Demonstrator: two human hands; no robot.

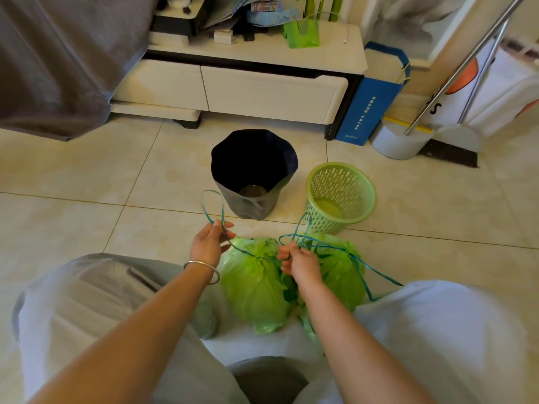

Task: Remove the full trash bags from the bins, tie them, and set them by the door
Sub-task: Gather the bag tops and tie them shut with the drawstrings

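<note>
Two full green trash bags lie on the floor between my knees: the left bag [253, 282] and the right bag [342, 268], both cinched with blue drawstrings. My left hand [210, 242] pinches one blue drawstring loop [210, 206] of the left bag and holds it out to the left. My right hand [295, 259] grips the other blue strings [303, 239] between the two bags. Beyond the bags stand a dark bin [254, 173] with a dark liner and a green perforated basket [339, 196], both without a green bag.
A white low cabinet [262, 91] stands behind the bins. A blue paper bag [370, 106] leans at its right end, beside a white dustpan [399, 141] and a broom handle [463, 65]. A grey cloth [58, 59] hangs at the left. Beige floor tiles surround me.
</note>
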